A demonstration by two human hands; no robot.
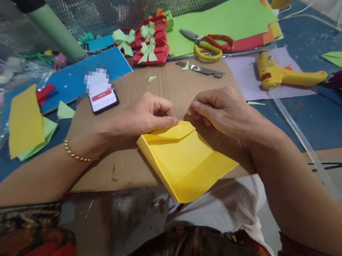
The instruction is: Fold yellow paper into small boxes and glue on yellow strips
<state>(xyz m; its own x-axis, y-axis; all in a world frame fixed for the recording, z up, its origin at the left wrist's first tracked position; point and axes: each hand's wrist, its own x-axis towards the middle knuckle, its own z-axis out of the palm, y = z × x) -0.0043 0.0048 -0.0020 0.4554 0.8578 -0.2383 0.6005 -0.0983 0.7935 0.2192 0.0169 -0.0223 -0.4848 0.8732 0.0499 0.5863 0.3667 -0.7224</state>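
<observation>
A folded sheet of yellow paper [198, 159] lies at the near edge of a brown cardboard sheet [101, 169], its lower corner sticking out over the edge. My left hand [151, 116] pinches the paper's folded far edge between thumb and fingers. Just beyond the paper's far right side, my right hand [216, 109] has its thumb pressed to its curled fingers. Whether anything sits in that pinch is hidden. A crease runs along the paper's left side, and a narrow flap is turned over at the top.
Scissors [204, 44], a utility knife [205, 70] and red paper pieces with green bows [152, 42] lie beyond my hands. A yellow glue gun [285, 75] rests at right on lilac paper [241, 78]. A phone [103, 99] is at left, near yellow paper scraps [26, 121].
</observation>
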